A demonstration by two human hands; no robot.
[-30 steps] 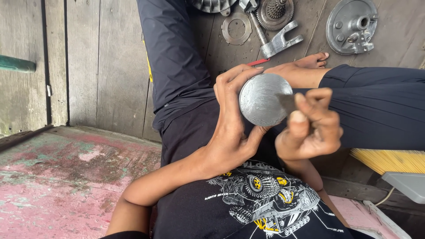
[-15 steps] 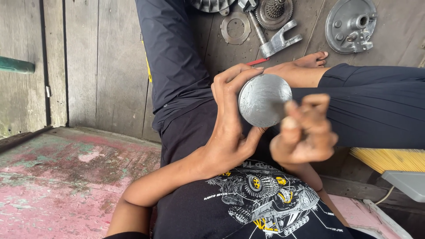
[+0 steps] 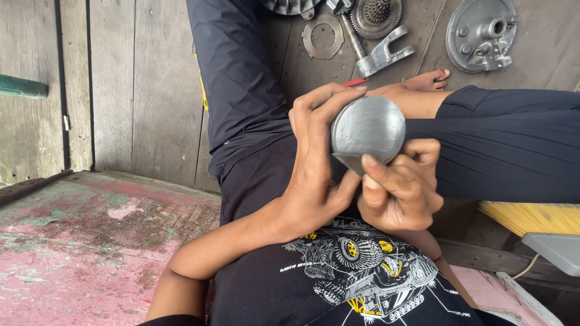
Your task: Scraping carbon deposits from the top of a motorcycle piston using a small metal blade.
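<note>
Fingers of the left hand [image 3: 314, 175] wrap around the round, dull-grey metal disc [image 3: 368, 128], gripping its edge above the lap. The right hand [image 3: 402, 193], closed on a small dark scraping piece [image 3: 349, 162], has slid from the disc's right side to its lower rim, so work has shifted to that edge. Grey metal machine parts [image 3: 480, 36] lie on the wooden floor [image 3: 145, 90] beyond.

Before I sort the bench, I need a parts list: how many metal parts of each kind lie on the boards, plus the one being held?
Flat ring: 1
Toothed gear: 1
Forked bracket: 1
Round hub plate: 1
Grey disc, in left hand: 1
Total: 5
</note>
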